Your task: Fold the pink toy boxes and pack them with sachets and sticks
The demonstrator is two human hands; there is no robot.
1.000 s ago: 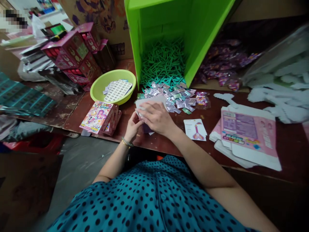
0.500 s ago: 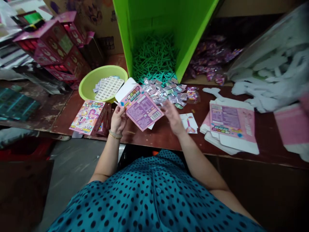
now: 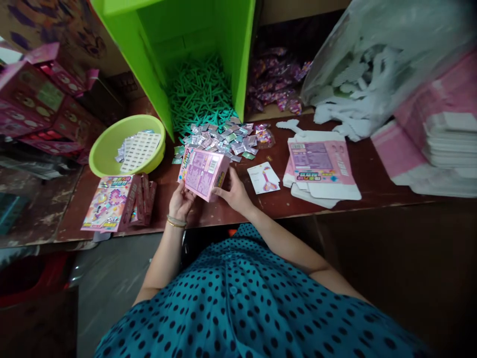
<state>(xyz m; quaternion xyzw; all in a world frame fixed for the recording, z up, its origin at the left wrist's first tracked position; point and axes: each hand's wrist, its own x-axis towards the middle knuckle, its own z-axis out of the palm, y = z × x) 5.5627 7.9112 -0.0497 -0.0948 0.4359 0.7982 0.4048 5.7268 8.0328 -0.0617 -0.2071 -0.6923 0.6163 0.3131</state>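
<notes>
Between my hands is a pink cardboard box (image 3: 202, 171), its purple printed back with the barcode facing up. My left hand (image 3: 181, 201) grips its lower left corner, fingers partly under it. With thumb on the near edge and fingers along the side, my right hand (image 3: 234, 193) holds the right end. Just beyond the box lies a heap of small foil sachets (image 3: 216, 139). Printed cards (image 3: 264, 177) lie to the right of my right hand. Left of my left hand, filled pink boxes (image 3: 108, 203) stand together at the table's front edge.
A yellow bowl (image 3: 97, 155) with printed sheets sits at left. Behind, a green bin (image 3: 244, 64) holds green sticks (image 3: 203, 92). Flat box blanks (image 3: 328, 164), a bag of white pieces (image 3: 368, 74) and purple packets (image 3: 276, 79) are at right.
The flattened box has been opened out into a box shape. My right hand has moved in from the right and taken hold of it. The whole view has shifted rightward.
</notes>
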